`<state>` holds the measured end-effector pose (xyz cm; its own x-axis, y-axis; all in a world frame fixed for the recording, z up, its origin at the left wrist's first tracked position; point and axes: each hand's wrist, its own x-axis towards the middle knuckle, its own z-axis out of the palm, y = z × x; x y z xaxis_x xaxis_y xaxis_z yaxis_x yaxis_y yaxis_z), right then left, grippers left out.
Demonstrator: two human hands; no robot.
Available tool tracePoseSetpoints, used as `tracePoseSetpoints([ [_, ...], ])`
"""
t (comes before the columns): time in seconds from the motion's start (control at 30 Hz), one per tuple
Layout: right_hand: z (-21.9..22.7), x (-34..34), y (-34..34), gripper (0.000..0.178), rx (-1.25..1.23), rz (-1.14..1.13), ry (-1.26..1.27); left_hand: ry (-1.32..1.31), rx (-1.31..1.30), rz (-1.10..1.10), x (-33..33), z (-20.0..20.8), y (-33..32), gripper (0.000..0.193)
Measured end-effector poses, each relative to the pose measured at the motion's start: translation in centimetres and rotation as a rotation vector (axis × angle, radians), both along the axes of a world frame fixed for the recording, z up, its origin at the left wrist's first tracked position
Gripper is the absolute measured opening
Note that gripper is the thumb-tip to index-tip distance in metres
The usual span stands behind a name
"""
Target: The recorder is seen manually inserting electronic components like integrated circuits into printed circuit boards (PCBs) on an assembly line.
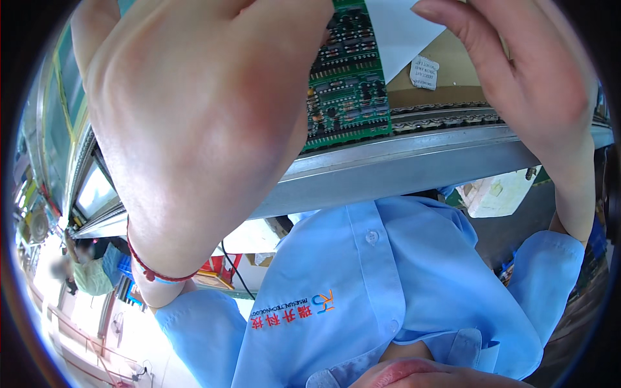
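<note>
A green circuit board lies just past twelve o'clock, its near edge along a smooth, dull-silver metal rail. The board is a stiff, flat rectangle, closely set with black chips, small cylindrical parts and rows of pins; any marking on it is too small to read.

The left hand, between ten and eleven o'clock, turns its back to the camera and covers the board's left part. Its fingertips are hidden, so I cannot tell whether they clamp the board. The right hand, at two o'clock, has its thumb apart from the board; its other fingertips run out of view, so its grip cannot be told either.

At one o'clock is a smooth white sheet. Beside it, toward two, a small crinkled white packet bearing dark printed lettering lies on a matt brown surface. A chain of knobbly metal links borders that surface next to the rail.

At six o'clock is the wearer's light-blue cloth shirt, with an embroidered logo and red and dark lettering. A thin red bracelet circles the left wrist at eight.
</note>
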<state>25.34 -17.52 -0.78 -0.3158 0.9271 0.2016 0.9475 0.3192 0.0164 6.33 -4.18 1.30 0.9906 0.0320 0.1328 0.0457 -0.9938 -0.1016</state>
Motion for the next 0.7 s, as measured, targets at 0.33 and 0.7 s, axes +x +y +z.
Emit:
tracePoseSetpoints([
  [0.33, 0.0, -0.3, -1.1, 0.027, -0.006, -0.086, 0.091, -0.012, -0.039, -0.01, 1.5, -0.9, -0.9, 0.012],
  [0.7, -0.4, -4.0, 5.1, 0.025, 0.001, -0.11, 0.181, 0.089, -0.17, 0.024, 0.1, -0.7, 2.2, 0.015],
])
